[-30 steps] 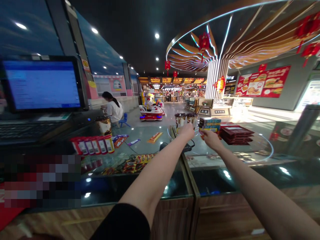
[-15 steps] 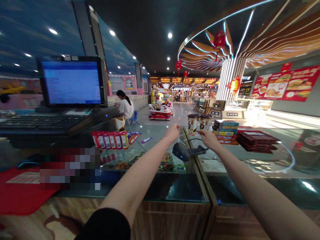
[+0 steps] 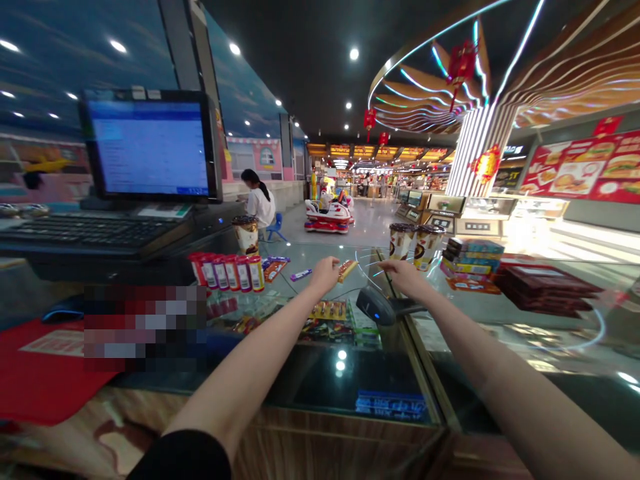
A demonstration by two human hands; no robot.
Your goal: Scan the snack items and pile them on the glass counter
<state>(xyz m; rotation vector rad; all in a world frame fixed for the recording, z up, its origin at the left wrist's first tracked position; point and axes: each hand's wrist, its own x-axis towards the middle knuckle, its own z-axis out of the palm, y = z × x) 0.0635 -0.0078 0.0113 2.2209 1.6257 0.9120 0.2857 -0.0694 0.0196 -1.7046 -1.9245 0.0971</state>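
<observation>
Both my arms reach out over a glass display counter (image 3: 320, 373). My left hand (image 3: 326, 273) rests on the glass with its fingers curled, touching the near end of an orange snack bar (image 3: 347, 269). My right hand (image 3: 404, 275) hovers palm down with the fingers stretched forward, just above a black barcode scanner (image 3: 380, 308) lying on the counter. Two brown-lidded cups (image 3: 415, 244) stand a little beyond my right hand.
A monitor (image 3: 150, 147) and keyboard (image 3: 85, 233) stand at the left, with a row of red tubes (image 3: 227, 272) and a cup (image 3: 247, 233) beside them. Stacked boxes (image 3: 470, 257) and dark red packets (image 3: 547, 287) lie at the right. A seated person (image 3: 259, 203) is beyond.
My view has swung left. Both hands have pulled back from the two cups toward the scanner; my left hand has moved left and down to the orange bar.
</observation>
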